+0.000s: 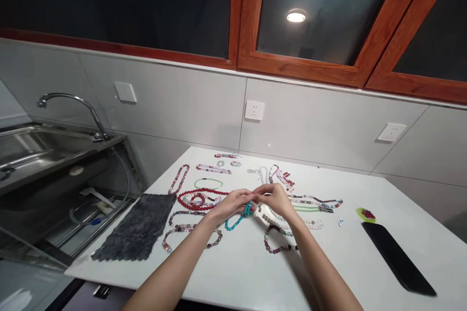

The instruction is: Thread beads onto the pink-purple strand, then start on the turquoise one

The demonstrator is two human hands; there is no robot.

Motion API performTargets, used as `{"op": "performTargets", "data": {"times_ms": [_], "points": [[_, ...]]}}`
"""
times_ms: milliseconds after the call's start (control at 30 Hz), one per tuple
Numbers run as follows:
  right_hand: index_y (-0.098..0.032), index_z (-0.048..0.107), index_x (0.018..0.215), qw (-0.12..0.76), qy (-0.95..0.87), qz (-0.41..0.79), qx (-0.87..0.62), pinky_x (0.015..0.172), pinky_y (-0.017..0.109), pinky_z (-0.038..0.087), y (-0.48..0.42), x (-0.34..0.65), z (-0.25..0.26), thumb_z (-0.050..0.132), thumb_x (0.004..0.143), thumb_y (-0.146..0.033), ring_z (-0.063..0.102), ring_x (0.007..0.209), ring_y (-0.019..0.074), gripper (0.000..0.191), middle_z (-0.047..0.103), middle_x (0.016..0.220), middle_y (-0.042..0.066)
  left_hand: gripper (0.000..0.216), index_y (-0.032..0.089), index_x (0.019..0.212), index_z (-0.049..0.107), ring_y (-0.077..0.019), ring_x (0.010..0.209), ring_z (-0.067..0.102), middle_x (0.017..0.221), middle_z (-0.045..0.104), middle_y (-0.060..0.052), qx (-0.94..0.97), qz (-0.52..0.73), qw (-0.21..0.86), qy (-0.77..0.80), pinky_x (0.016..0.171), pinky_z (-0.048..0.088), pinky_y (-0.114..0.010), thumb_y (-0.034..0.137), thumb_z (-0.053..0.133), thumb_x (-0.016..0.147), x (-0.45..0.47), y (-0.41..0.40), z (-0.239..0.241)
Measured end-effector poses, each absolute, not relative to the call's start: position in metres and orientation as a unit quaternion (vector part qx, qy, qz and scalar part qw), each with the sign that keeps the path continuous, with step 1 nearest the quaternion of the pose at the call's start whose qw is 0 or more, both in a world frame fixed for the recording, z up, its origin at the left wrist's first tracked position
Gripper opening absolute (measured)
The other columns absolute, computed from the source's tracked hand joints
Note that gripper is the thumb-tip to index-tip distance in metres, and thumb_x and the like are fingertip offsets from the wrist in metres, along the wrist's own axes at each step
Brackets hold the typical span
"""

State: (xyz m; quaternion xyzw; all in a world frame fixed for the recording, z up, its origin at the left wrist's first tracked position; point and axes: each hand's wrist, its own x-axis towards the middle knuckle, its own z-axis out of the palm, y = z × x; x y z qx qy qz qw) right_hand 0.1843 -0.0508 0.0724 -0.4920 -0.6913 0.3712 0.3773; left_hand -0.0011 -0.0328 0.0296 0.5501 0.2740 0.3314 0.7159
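Note:
A turquoise bead string (236, 224) hangs in a loop from my left hand (235, 202), whose fingers are closed round its upper end. My right hand (272, 198) meets the left one, thumb and fingertips pinched together close to the beads; what sits in that pinch is too small to make out. Behind and left of the hands lies a red bead necklace (184, 203). Under the right forearm rests a dark multicoloured bead bracelet (270, 248), and pale bead strands (268, 217) lie beside the right hand.
On the white table (233, 277) are more bead strings, a dark grey cloth (136, 228) at left, a black flat tray (397, 257) and a small green dish (363, 215) with red beads at right. A sink (78, 143) with a faucet (78, 98) stands left.

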Motion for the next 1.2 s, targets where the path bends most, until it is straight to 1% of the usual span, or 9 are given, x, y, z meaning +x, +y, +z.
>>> {"op": "performTargets", "data": {"times_ms": [167, 267, 367, 433, 567, 633, 833, 1067, 1200], "points": [[-0.014, 0.073, 0.082, 0.417, -0.640, 0.393, -0.511, 0.068, 0.030, 0.051, -0.047, 0.187, 0.049, 0.064, 0.074, -0.031, 0.066, 0.072, 0.0199, 0.020, 0.073, 0.079, 0.008, 0.041, 0.012, 0.103, 0.065, -0.0192, 0.082, 0.066, 0.093, 0.069, -0.013, 0.540, 0.359, 0.705, 0.288, 0.075, 0.048, -0.030, 0.038, 0.075, 0.072, 0.006, -0.029, 0.011], [-0.015, 0.073, 0.088, 0.444, -0.624, 0.381, -0.518, 0.071, 0.031, 0.051, -0.046, 0.188, 0.038, 0.064, 0.076, -0.034, 0.067, 0.077, 0.0204, 0.024, 0.073, 0.089, 0.009, 0.039, 0.011, 0.097, 0.066, -0.0186, 0.077, 0.066, 0.087, 0.070, -0.013, 0.514, 0.397, 0.691, 0.317, 0.072, 0.049, -0.030, 0.039, 0.076, 0.070, 0.010, -0.029, 0.002], [-0.018, 0.073, 0.092, 0.448, -0.637, 0.363, -0.512, 0.076, 0.031, 0.051, -0.047, 0.186, 0.034, 0.061, 0.078, -0.037, 0.066, 0.084, 0.0203, 0.026, 0.072, 0.096, 0.008, 0.037, 0.011, 0.089, 0.067, -0.0174, 0.074, 0.065, 0.086, 0.069, -0.012, 0.508, 0.424, 0.669, 0.339, 0.067, 0.049, -0.028, 0.042, 0.074, 0.070, 0.012, -0.030, -0.001], [-0.019, 0.073, 0.088, 0.444, -0.655, 0.348, -0.503, 0.077, 0.030, 0.050, -0.048, 0.185, 0.034, 0.059, 0.080, -0.038, 0.065, 0.086, 0.0196, 0.025, 0.072, 0.095, 0.007, 0.035, 0.013, 0.087, 0.067, -0.0168, 0.072, 0.064, 0.087, 0.069, -0.011, 0.515, 0.431, 0.654, 0.350, 0.065, 0.048, -0.027, 0.043, 0.073, 0.071, 0.012, -0.032, 0.000], [-0.017, 0.070, 0.085, 0.437, -0.662, 0.349, -0.499, 0.071, 0.029, 0.048, -0.051, 0.185, 0.037, 0.056, 0.083, -0.040, 0.062, 0.074, 0.0169, 0.027, 0.071, 0.087, 0.007, 0.033, 0.014, 0.086, 0.068, -0.0153, 0.071, 0.062, 0.086, 0.068, -0.009, 0.535, 0.434, 0.631, 0.357, 0.063, 0.045, -0.024, 0.044, 0.071, 0.073, 0.011, -0.034, 0.005], [-0.016, 0.069, 0.083, 0.441, -0.658, 0.347, -0.502, 0.070, 0.029, 0.047, -0.052, 0.184, 0.037, 0.056, 0.083, -0.040, 0.061, 0.072, 0.0164, 0.027, 0.070, 0.085, 0.006, 0.031, 0.014, 0.084, 0.067, -0.0140, 0.069, 0.060, 0.083, 0.067, -0.008, 0.540, 0.436, 0.626, 0.356, 0.061, 0.042, -0.023, 0.044, 0.070, 0.074, 0.011, -0.035, 0.007], [-0.017, 0.064, 0.080, 0.470, -0.642, 0.337, -0.503, 0.076, 0.029, 0.047, -0.051, 0.180, 0.030, 0.055, 0.082, -0.039, 0.060, 0.083, 0.0188, 0.023, 0.067, 0.086, 0.006, 0.027, 0.014, 0.082, 0.066, -0.0105, 0.062, 0.054, 0.075, 0.063, -0.005, 0.535, 0.440, 0.630, 0.351, 0.057, 0.038, -0.021, 0.041, 0.067, 0.076, 0.014, -0.038, 0.006], [-0.017, 0.062, 0.082, 0.510, -0.573, 0.405, -0.498, 0.076, 0.031, 0.049, -0.045, 0.180, 0.020, 0.059, 0.079, -0.045, 0.059, 0.081, 0.0196, 0.028, 0.064, 0.085, 0.007, 0.024, 0.015, 0.082, 0.064, -0.0096, 0.060, 0.050, 0.067, 0.055, -0.001, 0.506, 0.463, 0.639, 0.349, 0.056, 0.038, -0.021, 0.038, 0.068, 0.075, 0.020, -0.038, 0.003], [-0.017, 0.061, 0.080, 0.541, -0.513, 0.448, -0.493, 0.075, 0.032, 0.051, -0.043, 0.181, 0.016, 0.062, 0.076, -0.048, 0.060, 0.080, 0.0194, 0.032, 0.064, 0.084, 0.006, 0.024, 0.015, 0.086, 0.066, -0.0082, 0.058, 0.048, 0.069, 0.055, -0.001, 0.486, 0.475, 0.641, 0.356, 0.056, 0.039, -0.021, 0.035, 0.069, 0.073, 0.021, -0.035, 0.000]]}}
